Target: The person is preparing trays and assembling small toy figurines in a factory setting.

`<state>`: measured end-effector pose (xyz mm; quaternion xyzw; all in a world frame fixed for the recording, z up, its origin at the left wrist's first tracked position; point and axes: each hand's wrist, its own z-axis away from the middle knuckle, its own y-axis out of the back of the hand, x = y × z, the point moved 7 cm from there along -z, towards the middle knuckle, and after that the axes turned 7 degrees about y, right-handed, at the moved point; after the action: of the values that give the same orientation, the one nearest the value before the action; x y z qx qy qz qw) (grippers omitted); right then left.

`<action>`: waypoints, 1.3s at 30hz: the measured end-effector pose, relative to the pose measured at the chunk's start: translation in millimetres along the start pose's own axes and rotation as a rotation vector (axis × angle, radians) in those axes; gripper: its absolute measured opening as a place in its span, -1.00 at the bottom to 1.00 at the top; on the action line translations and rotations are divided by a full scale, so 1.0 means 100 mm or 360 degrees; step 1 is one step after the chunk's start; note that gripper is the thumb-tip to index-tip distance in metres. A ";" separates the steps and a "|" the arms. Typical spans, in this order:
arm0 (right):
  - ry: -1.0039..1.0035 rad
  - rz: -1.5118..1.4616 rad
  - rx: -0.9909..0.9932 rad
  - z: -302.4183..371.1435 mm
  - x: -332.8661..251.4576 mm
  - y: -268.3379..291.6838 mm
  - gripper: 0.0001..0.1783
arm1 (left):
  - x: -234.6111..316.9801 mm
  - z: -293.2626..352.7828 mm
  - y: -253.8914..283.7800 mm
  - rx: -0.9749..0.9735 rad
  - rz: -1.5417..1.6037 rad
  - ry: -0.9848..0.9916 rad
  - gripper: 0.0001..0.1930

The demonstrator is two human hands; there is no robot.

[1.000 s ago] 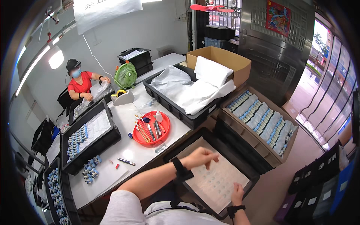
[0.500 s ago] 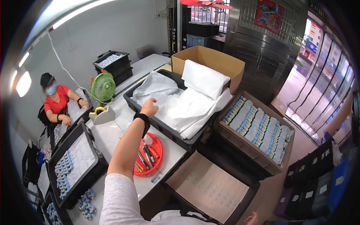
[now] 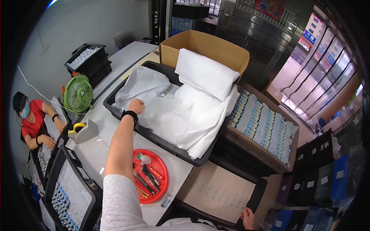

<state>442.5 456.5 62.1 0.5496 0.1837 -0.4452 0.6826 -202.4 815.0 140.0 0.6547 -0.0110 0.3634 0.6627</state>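
My left hand (image 3: 136, 106), with a black wristband, is closed at the left edge of a thin white sheet (image 3: 169, 117) and appears to pinch it. The sheet lies in a large black tray (image 3: 175, 154) on the table, beside a crumpled whitish sheet (image 3: 143, 82) and a folded white stack (image 3: 204, 73). A small blue-and-white piece (image 3: 162, 95) shows between the sheets. Low at the right, my right hand (image 3: 248, 218) has its fingers curled at the near right corner of a lower black tray (image 3: 259, 192), lined with brown paper (image 3: 216, 188).
A red round tray (image 3: 163, 173) of pens stands by my left forearm. Behind the large tray is a cardboard box (image 3: 208, 42); right, a brown crate (image 3: 266, 156) with rows of small pieces. A green fan (image 3: 78, 93) and tape dispenser (image 3: 85, 132) stand left, near a seated co-worker (image 3: 36, 117).
My left hand has closed and drawn left and toward me, and the small blue-and-white piece has come into sight. My right hand has come up to the lower tray. The view has shifted.
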 end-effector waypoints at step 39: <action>-0.0518 0.0322 0.0263 1.53 1.03 0.07 -0.54 | 2.49 -1.28 -1.16 0.0168 0.1372 -0.0123 0.10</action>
<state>466.8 274.4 39.8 0.5402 -0.0222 -0.4708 0.6971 -20.9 1057.3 144.1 0.6364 -0.2895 0.5822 0.4150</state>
